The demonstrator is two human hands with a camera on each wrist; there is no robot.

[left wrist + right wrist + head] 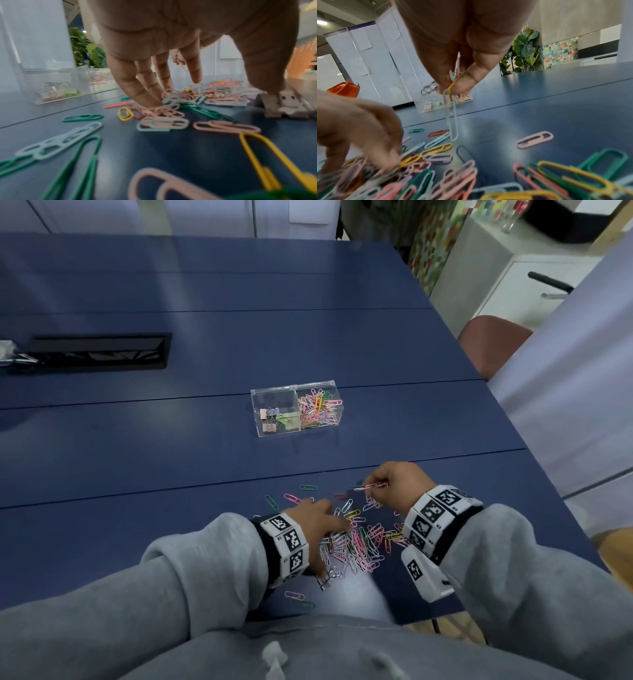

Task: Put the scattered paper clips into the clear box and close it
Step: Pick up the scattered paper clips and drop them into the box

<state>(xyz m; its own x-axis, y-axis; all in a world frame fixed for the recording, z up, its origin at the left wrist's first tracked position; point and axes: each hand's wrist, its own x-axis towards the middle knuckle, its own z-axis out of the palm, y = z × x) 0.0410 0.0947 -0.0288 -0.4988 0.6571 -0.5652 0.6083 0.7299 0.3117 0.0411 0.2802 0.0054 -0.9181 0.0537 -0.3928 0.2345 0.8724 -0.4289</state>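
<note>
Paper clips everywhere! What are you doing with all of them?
A person is gathering up paper clips spilled on a blue table. The right hand pinches a few clips above the pile. The left hand reaches its fingers down into the pile. The clear box sits farther back, its right half already holding many clips and its left half some binder clips. Lots of clips are still on the table.
</note>
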